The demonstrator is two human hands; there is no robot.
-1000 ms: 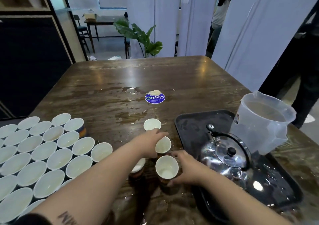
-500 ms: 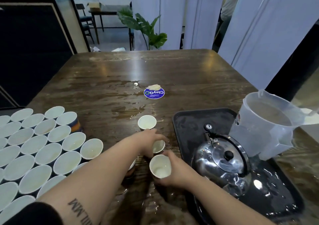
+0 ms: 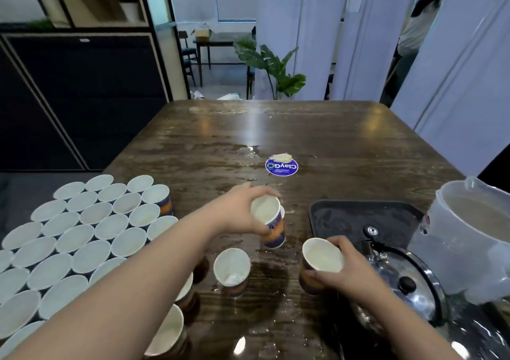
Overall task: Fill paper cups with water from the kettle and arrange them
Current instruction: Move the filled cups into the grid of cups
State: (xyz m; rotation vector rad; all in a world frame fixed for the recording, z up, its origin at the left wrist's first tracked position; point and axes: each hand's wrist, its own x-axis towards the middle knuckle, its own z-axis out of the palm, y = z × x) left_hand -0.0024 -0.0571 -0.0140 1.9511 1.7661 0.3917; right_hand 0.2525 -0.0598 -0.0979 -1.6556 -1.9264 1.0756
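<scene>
Here left hand [image 3: 237, 213] grips tilted white-lined cup [image 3: 269, 218]; right hand [image 3: 345, 268] clasps second cup [image 3: 321, 257].

Both bare forearms extend forward over the wooden table. The left hand [image 3: 237, 212], raised, grips a tilted white-lined paper cup [image 3: 269, 217] from above; the right hand [image 3: 347, 268] curls around a second white-lined paper cup [image 3: 321, 260].

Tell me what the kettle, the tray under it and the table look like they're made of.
Kettle: polished metal, probably stainless steel, with mirror reflections; its black lid knob looks plastic. Tray: matte black, likely plastic, with a moulded raised rim. Table: dark wood or wood-look top with visible grain, glossy where wet.
</scene>
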